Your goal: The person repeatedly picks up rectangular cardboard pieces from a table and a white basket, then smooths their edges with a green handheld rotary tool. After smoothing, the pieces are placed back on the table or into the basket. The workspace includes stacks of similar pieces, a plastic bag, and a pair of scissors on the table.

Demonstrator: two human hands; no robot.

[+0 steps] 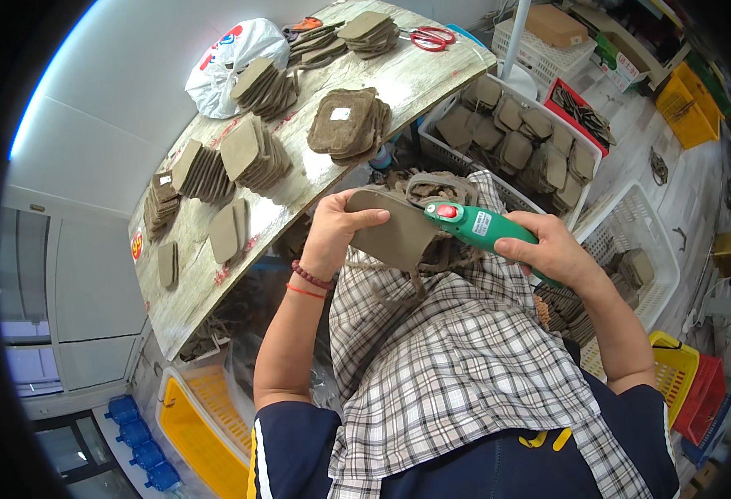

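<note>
My left hand (pixel 332 233) pinches a flat grey-brown pad (pixel 392 231) with rounded corners, its thumb on the upper face. My right hand (pixel 555 249) is wrapped round a green handheld electric cutter (pixel 482 223) with a red button on top. The cutter's front end meets the pad's right edge; its blade is mostly hidden. Behind and below the pad, a tangle of fuzzy grey-brown trimmings (pixel 444 187) lies on the checked apron (pixel 457 333) over my lap.
Stacks of similar pads (pixel 253 150), a white plastic bag (pixel 236 66) and red-handled scissors (pixel 432 38) rest on the table (pixel 299 195) at the left. On the right stand a white crate (pixel 585 195) of pads and another white crate (pixel 660 291). A yellow basket (pixel 199 441) sits lower left.
</note>
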